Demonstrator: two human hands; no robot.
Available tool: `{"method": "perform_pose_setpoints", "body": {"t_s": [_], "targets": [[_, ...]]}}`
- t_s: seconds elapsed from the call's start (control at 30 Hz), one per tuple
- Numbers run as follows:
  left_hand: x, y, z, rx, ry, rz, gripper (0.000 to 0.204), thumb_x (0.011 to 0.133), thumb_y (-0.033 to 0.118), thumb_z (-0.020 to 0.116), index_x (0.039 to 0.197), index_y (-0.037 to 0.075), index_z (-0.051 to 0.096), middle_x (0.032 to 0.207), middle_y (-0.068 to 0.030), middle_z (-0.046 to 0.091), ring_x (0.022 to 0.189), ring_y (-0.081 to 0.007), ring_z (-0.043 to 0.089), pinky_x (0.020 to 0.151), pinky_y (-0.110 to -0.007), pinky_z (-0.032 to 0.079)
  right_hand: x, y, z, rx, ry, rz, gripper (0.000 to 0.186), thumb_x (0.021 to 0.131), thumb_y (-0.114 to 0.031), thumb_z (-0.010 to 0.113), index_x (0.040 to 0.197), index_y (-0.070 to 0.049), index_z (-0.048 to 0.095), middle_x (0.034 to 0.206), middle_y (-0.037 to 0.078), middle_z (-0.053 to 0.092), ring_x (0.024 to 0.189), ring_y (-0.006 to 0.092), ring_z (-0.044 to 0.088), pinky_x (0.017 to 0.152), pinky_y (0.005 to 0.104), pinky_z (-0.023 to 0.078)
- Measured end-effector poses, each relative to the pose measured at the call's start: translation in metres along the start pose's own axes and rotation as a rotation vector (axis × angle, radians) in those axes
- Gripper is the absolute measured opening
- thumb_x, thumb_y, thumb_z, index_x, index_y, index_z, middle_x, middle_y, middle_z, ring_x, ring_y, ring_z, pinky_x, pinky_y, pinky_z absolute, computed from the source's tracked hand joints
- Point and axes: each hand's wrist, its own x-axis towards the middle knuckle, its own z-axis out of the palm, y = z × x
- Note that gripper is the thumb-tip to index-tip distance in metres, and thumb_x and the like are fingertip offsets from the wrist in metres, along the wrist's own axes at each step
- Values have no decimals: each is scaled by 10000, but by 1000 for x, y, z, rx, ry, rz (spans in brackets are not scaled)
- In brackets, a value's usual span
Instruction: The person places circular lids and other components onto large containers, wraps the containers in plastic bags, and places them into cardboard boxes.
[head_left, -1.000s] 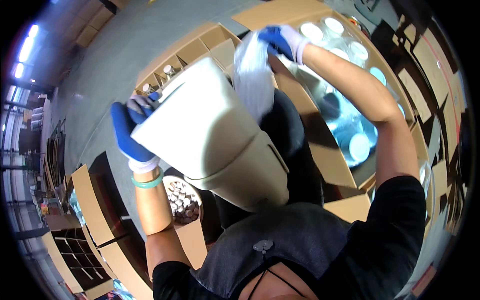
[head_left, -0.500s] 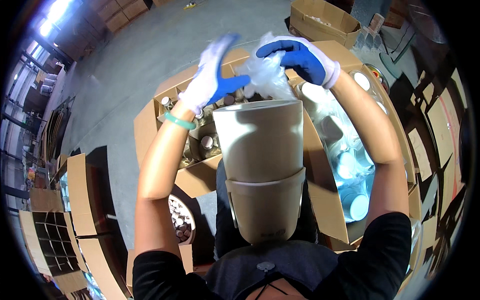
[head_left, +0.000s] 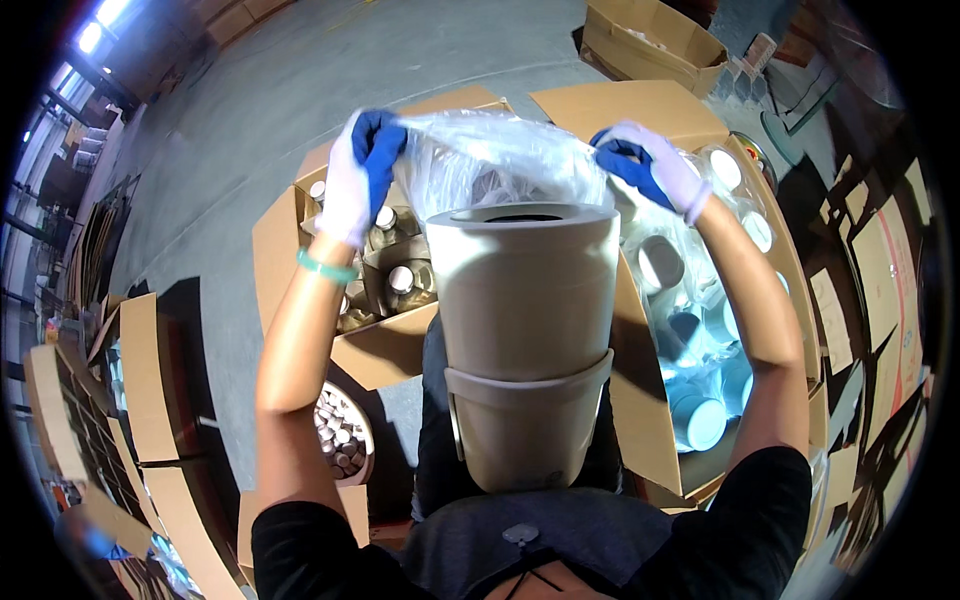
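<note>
A clear plastic bag [head_left: 500,155] is stretched wide between my hands, above the far end of a container. My left hand [head_left: 365,170], in a white glove with blue palm and fingers, pinches the bag's left edge. Gloved the same way, my right hand [head_left: 652,170] pinches its right edge. The tall off-white cylindrical container [head_left: 527,290] stands before my body, between my legs, with a handle-like band round its lower part. Its top has a round dark opening [head_left: 513,218], partly seen. Part of the bag droops behind the top rim.
To the left, a divided carton [head_left: 385,350] holds bottles with white caps. An open carton [head_left: 640,400] on the right holds white and light-blue tubs in clear plastic. A round basin [head_left: 368,450] of small caps sits by my left forearm. Another carton [head_left: 650,50] stands farther off.
The bag was bunched near my right hand, with my left hand blurred beside it. Now both hands have moved apart, the left has taken hold, and the bag is spread wide.
</note>
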Motion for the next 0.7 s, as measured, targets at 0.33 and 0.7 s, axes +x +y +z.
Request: {"method": "perform_pose_setpoints", "body": {"t_s": [0.33, 0.7], "targets": [[-203, 77, -24, 97, -817, 320, 278, 791, 168, 675, 1027, 38, 604, 863, -104, 655, 813, -290, 664, 749, -382, 531, -121, -105, -4, 487, -302, -308, 49, 808, -87, 676, 799, -53, 642, 877, 76, 617, 854, 290, 558, 799, 373, 442], [-330, 36, -17, -45, -679, -62, 371, 731, 238, 739, 1053, 80, 644, 980, -108, 663, 911, -309, 633, 829, -392, 490, -190, -169, 90, -165, 87, -313, 548, 687, -418, 752, 1149, -130, 685, 1295, 123, 590, 1259, 399, 488, 1064, 603, 327]]}}
